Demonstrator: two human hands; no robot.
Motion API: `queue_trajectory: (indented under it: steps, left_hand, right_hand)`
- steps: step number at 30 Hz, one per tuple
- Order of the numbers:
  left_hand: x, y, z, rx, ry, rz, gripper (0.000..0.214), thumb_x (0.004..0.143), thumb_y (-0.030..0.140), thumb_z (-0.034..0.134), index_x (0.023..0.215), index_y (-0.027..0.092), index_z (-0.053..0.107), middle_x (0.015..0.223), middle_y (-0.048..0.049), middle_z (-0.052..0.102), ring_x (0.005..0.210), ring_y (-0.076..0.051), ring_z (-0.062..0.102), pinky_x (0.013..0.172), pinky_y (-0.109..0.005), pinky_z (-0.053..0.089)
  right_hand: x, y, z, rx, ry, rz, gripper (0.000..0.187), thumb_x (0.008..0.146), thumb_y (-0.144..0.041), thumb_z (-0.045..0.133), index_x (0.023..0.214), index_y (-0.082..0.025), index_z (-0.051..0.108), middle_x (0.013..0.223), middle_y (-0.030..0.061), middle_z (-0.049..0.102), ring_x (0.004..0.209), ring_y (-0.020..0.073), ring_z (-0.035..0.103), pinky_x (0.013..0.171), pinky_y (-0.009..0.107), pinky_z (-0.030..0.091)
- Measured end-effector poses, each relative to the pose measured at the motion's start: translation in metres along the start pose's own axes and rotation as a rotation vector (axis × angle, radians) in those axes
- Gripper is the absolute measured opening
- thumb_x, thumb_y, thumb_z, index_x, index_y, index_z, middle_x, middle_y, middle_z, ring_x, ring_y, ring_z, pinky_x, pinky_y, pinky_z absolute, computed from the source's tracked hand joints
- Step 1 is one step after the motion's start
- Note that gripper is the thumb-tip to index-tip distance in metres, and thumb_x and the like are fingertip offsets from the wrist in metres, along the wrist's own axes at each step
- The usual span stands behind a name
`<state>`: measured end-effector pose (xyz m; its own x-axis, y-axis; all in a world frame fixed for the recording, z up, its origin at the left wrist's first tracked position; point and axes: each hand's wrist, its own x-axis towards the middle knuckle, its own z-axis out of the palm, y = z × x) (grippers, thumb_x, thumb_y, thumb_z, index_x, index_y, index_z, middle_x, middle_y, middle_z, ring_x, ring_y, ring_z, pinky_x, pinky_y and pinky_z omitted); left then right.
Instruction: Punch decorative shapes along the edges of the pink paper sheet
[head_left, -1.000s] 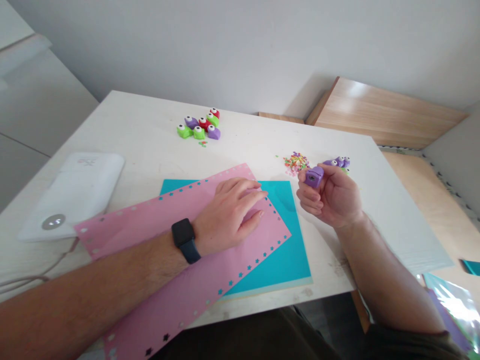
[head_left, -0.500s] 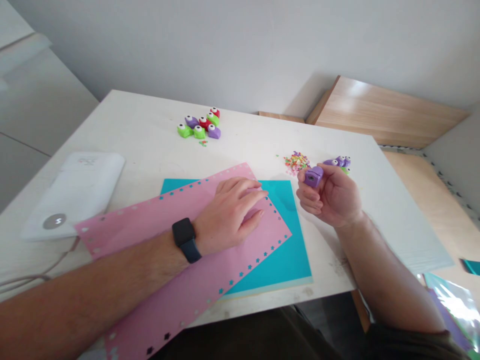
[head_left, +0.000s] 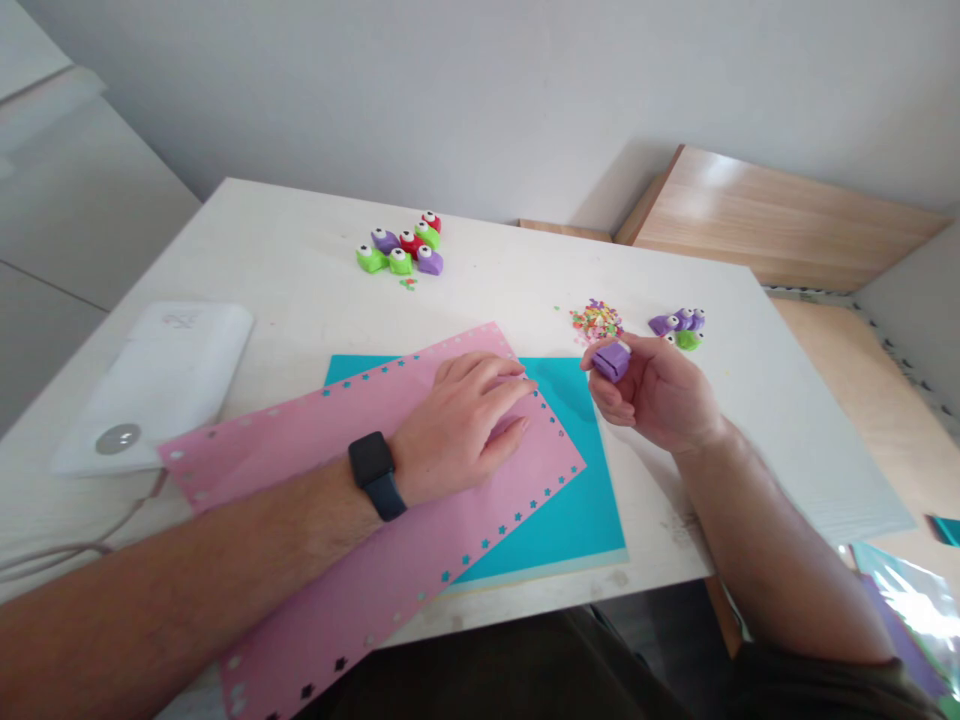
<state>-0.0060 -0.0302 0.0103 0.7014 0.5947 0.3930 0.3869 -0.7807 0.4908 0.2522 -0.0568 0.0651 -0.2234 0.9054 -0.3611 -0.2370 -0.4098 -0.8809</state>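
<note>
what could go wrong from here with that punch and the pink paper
The pink paper strip lies on a teal sheet and runs past the table's near edge, so it might slide if the left hand lifts. The purple craft punch, pinched in the right hand, could slip and fall. The loose paper confetti sits close to that hand and could easily get scattered.

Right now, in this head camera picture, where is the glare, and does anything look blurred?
In the head view, glare whitens the glossy plastic sheet at lower right and leaves a pale sheen on the wooden board; the purple craft punch in the right hand looks slightly soft.
</note>
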Motion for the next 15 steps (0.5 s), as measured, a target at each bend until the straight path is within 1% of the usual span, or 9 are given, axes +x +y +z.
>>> queue_trajectory:
  steps: [3, 5, 10, 12, 15]
  left_hand:
    - [-0.0003, -0.0001, 0.0002, 0.013, -0.005, -0.001, 0.034, 0.098, 0.027, 0.059, 0.131, 0.021, 0.064, 0.136, -0.0124, 0.062, 0.129, -0.03, 0.055, 0.113, -0.053, 0.042]
    - [-0.0001, -0.0001, 0.0002, 0.02, -0.005, -0.004, 0.034, 0.098, 0.028, 0.06, 0.131, 0.021, 0.065, 0.135, -0.0127, 0.063, 0.128, -0.03, 0.055, 0.113, -0.053, 0.042]
    - [0.0011, 0.0008, -0.0004, 0.037, -0.006, -0.024, 0.036, 0.098, 0.031, 0.062, 0.131, 0.019, 0.065, 0.135, -0.0131, 0.063, 0.128, -0.03, 0.055, 0.113, -0.053, 0.042]
    - [0.0013, 0.0012, -0.0006, 0.04, -0.009, -0.028, 0.036, 0.098, 0.031, 0.062, 0.131, 0.018, 0.065, 0.135, -0.0133, 0.063, 0.128, -0.03, 0.055, 0.113, -0.053, 0.042]
    - [0.0012, 0.0015, -0.0006, 0.041, -0.01, -0.029, 0.037, 0.097, 0.031, 0.063, 0.132, 0.018, 0.064, 0.135, -0.0134, 0.064, 0.128, -0.031, 0.056, 0.112, -0.053, 0.043]
  right_hand:
    - [0.0005, 0.0021, 0.0, -0.064, 0.02, -0.033, 0.035, 0.098, -0.045, 0.048, 0.093, -0.017, 0.068, 0.058, -0.0012, 0.052, 0.045, 0.0105, 0.036, 0.041, 0.025, 0.023]
    - [0.0002, 0.004, -0.0015, -0.146, 0.031, -0.057, 0.035, 0.099, -0.046, 0.05, 0.093, -0.017, 0.068, 0.061, -0.0014, 0.053, 0.046, 0.0095, 0.037, 0.041, 0.024, 0.023]
    - [-0.0023, 0.0076, -0.0071, -0.479, 0.056, -0.108, 0.036, 0.099, -0.051, 0.06, 0.089, -0.018, 0.064, 0.069, -0.0012, 0.06, 0.052, 0.0077, 0.045, 0.044, 0.022, 0.028]
    - [-0.0034, 0.0076, -0.0074, -0.58, 0.055, -0.106, 0.036, 0.098, -0.053, 0.063, 0.094, -0.017, 0.065, 0.076, 0.0, 0.065, 0.055, 0.0074, 0.048, 0.044, 0.021, 0.03]
    - [-0.0045, 0.0072, -0.0053, -0.656, 0.034, -0.112, 0.038, 0.099, -0.054, 0.062, 0.104, -0.017, 0.067, 0.083, 0.0018, 0.068, 0.059, 0.008, 0.053, 0.045, 0.021, 0.033]
